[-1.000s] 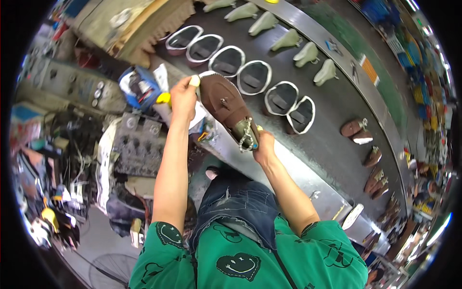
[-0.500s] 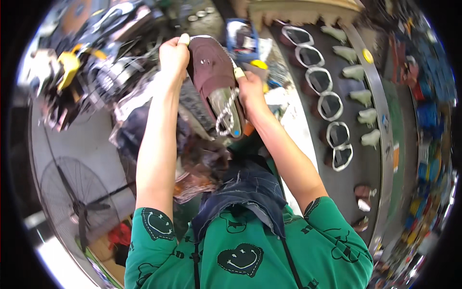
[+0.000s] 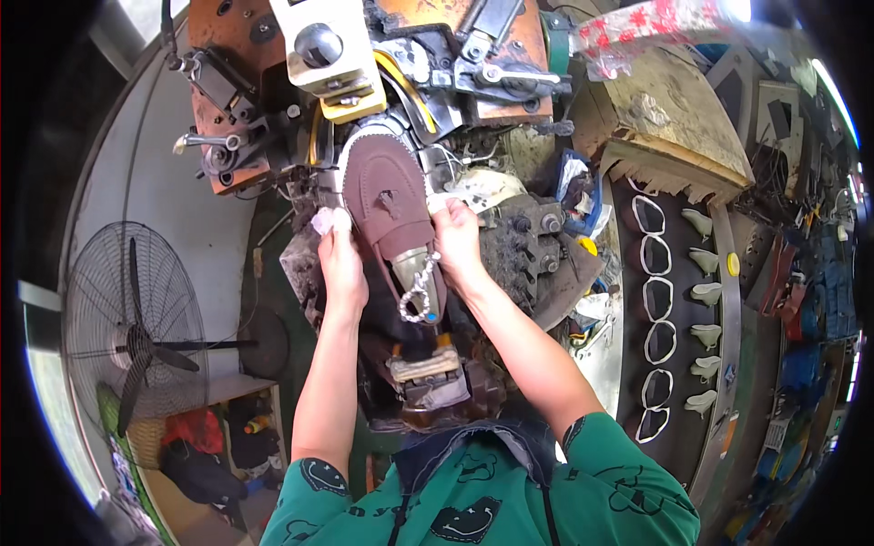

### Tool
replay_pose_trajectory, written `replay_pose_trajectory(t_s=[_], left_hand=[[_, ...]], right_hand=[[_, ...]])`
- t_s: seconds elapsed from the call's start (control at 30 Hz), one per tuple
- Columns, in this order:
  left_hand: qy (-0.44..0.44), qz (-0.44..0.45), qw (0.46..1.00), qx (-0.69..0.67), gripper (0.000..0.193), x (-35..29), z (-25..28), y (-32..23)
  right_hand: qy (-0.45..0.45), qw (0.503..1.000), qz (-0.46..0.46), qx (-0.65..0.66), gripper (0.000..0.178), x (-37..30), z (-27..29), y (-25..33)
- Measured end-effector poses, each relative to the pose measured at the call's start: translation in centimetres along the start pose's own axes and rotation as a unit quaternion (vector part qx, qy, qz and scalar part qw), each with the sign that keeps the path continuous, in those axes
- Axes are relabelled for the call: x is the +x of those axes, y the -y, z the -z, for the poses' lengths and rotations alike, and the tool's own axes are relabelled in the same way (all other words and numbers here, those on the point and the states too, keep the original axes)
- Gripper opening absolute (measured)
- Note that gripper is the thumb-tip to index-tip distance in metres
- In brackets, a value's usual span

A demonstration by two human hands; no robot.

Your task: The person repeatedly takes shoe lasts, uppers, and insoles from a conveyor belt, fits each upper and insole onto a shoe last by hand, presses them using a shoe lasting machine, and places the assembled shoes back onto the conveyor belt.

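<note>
A brown loafer upper (image 3: pixel 384 187) with a small tassel is stretched over a grey-green shoe last (image 3: pixel 411 269). A pale twisted cord loop (image 3: pixel 417 300) hangs at its heel end. The toe points away from me, right up against the yellow-edged clamp (image 3: pixel 355 105) of a machine. My left hand (image 3: pixel 341 264) is closed on the shoe's left edge, with pale coverings on its fingertips. On the opposite edge my right hand (image 3: pixel 458 238) pinches the upper near the middle of the shoe. Beneath the heel is a worn padded support (image 3: pixel 423 369); where it meets the last is hidden.
Orange machine plates with levers (image 3: pixel 510 77) flank the clamp. To the right, a dark conveyor (image 3: pixel 678 364) carries several white-rimmed shoe pieces and pale lasts under a worn wooden box (image 3: pixel 674 118). A caged fan (image 3: pixel 137 337) stands at left, above a shelf (image 3: pixel 264 391) of cloths.
Both hands have brought the loafer against the machine's clamp, from in front of blurred surroundings. My view has turned, bringing the machine to the centre top. Both hands still grip the shoe.
</note>
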State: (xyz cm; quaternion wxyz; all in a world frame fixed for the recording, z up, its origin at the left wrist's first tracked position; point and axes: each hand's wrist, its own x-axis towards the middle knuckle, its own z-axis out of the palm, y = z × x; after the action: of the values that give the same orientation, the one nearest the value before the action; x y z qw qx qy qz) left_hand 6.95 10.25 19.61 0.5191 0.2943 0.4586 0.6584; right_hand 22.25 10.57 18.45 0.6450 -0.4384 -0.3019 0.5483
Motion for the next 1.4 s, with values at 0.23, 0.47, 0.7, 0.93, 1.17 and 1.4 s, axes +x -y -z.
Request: replay_pose_trajectory(t_s=[0.23,0.47,0.7,0.93,1.17,1.4], left_hand=[[-0.019,-0.029,0.994,0.107,0.017,2.3,0.6,0.3],[-0.05,-0.153,0.969,0.188,0.016,3.1,-0.5,-0.1],[-0.063,-0.11,0.97,0.208,0.015,3.2,-0.2,-0.5],[-0.063,-0.15,0.96,0.228,0.018,3.0,0.0,0.0],[-0.049,0.027,0.994,0.098,0.025,1.0,0.6,1.5],[-0.06,0.042,0.997,-0.029,0.028,0.4,0.3,3.0]], right_hand=[[-0.05,0.997,0.04,-0.035,0.014,1.7,-1.3,-2.1],[-0.082,0.993,0.028,-0.086,0.013,1.5,-2.4,-2.4],[-0.105,0.991,0.045,-0.071,0.016,1.0,-3.0,-1.9],[-0.102,0.992,0.011,-0.074,0.015,0.3,-2.9,-0.9],[-0.08,0.996,-0.027,0.022,0.013,0.6,-2.1,-1.6],[-0.083,0.995,-0.04,0.029,0.016,0.0,-1.7,-2.0]])
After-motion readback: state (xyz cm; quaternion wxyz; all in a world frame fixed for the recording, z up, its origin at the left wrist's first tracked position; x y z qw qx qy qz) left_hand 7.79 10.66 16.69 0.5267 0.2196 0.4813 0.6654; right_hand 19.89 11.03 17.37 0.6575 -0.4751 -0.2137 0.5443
